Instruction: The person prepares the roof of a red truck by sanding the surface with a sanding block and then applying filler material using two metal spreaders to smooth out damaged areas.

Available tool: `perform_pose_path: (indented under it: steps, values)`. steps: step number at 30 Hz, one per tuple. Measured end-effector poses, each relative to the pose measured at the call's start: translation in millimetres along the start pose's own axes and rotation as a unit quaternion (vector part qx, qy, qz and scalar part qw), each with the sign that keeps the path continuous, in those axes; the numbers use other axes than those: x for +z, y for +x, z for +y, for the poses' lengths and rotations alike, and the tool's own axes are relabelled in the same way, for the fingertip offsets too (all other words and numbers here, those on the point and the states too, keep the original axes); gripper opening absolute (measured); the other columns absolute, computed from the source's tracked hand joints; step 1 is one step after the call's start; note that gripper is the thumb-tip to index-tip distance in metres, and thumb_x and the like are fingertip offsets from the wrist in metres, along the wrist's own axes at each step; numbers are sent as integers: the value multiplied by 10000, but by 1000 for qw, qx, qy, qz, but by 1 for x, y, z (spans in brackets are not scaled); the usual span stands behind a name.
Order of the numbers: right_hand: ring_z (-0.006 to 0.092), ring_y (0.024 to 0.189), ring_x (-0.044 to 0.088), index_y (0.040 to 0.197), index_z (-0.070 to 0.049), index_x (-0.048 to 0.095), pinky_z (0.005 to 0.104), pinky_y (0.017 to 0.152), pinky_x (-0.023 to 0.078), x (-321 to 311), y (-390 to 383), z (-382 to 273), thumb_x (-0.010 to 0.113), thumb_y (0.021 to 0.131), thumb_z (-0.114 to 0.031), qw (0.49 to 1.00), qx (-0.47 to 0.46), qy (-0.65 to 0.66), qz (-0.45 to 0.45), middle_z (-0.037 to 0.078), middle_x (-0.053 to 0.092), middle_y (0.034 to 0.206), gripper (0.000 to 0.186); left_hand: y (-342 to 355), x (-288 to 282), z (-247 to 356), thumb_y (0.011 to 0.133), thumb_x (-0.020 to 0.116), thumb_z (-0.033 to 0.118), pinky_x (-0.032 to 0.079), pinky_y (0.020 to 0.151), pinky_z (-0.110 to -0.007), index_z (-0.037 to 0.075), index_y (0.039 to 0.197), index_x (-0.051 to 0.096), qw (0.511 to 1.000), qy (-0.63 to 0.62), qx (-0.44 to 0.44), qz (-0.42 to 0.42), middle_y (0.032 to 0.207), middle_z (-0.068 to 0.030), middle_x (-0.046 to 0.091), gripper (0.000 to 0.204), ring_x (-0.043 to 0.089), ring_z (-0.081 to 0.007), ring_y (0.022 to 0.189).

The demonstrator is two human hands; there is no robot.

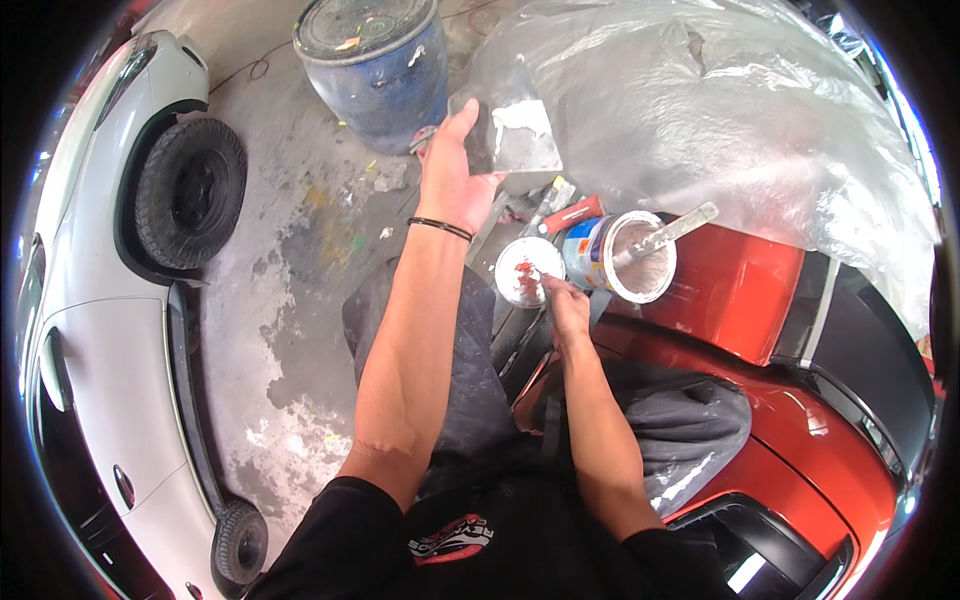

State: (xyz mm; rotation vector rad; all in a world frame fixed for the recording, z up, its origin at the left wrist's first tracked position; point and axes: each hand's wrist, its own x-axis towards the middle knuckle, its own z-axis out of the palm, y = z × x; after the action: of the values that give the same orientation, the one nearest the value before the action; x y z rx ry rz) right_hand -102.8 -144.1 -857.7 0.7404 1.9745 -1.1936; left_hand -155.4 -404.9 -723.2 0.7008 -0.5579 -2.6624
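My left hand (455, 170) reaches forward, gripping a flat grey square board (530, 155) by its left edge; some fingers are hidden. A lump of white paste (522, 118) lies on the board. Closer to me, my right hand (568, 312) pinches the near right edge of a round white lid (512, 262) with red smears on it. Just right of the lid is a tilted open tin (590, 250) with pale paste inside. A paste-coated flat stick (672, 232) leans out of its mouth.
Beside the tin lie a red box-like piece (572, 214) and other small tools. A blue drum (385, 90) stands ahead. Clear plastic sheeting (680, 110) covers something at the far right. A red car body (730, 300) is at right, a white vehicle (100, 320) at left.
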Motion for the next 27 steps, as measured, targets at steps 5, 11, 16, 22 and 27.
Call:
perform_pose_path:
  steps: [5, 11, 16, 22, 27]
  values:
    - [229, 1147, 696, 1418, -225, 716, 571, 938, 529, -51, -71, -65, 732, 959, -426, 963, -2, 224, -151, 21, 744, 1329, 501, -9, 18, -2, 1073, 702, 295, 292, 1265, -685, 109, 1648, 435, 991, 132, -32, 21, 1693, -88, 447, 662, 480, -285, 1532]
    - [199, 1182, 695, 1362, -171, 763, 505, 987, 546, -106, -142, -139, 741, 980, -355, 963, -175, 150, -139, 4, 745, 1318, 425, -13, 21, -28, 1114, 636, 275, 549, 1096, -555, 141, 1596, 513, 972, 218, -83, -9, 1510, -61, 637, 515, 646, -253, 1365]
    - [271, 1248, 637, 1179, -183, 844, 455, 1091, 477, -114, -155, -168, 835, 903, -236, 819, -534, -202, 61, 31, 767, 1243, 281, -25, 31, -45, 1121, 614, 204, 613, 1025, -408, 45, 1567, 526, 969, 209, -96, -94, 1386, -115, 699, 481, 720, -238, 1229]
    - [306, 1235, 630, 1119, -199, 848, 500, 1043, 468, -106, -161, -174, 810, 877, -280, 702, -572, -410, 108, 0, 757, 1247, 258, -24, 24, -56, 1128, 602, 164, 616, 1000, -393, 25, 1497, 582, 954, 248, -79, -148, 1333, -110, 718, 396, 728, -223, 1185]
    - [306, 1236, 639, 1121, -200, 849, 507, 1063, 470, -101, -153, -177, 807, 858, -271, 734, -574, -339, 129, 6, 766, 1239, 276, -14, 13, -66, 1119, 614, 209, 391, 1238, -376, -88, 1599, 454, 945, 280, -56, -159, 1524, -199, 615, 587, 553, -263, 1445]
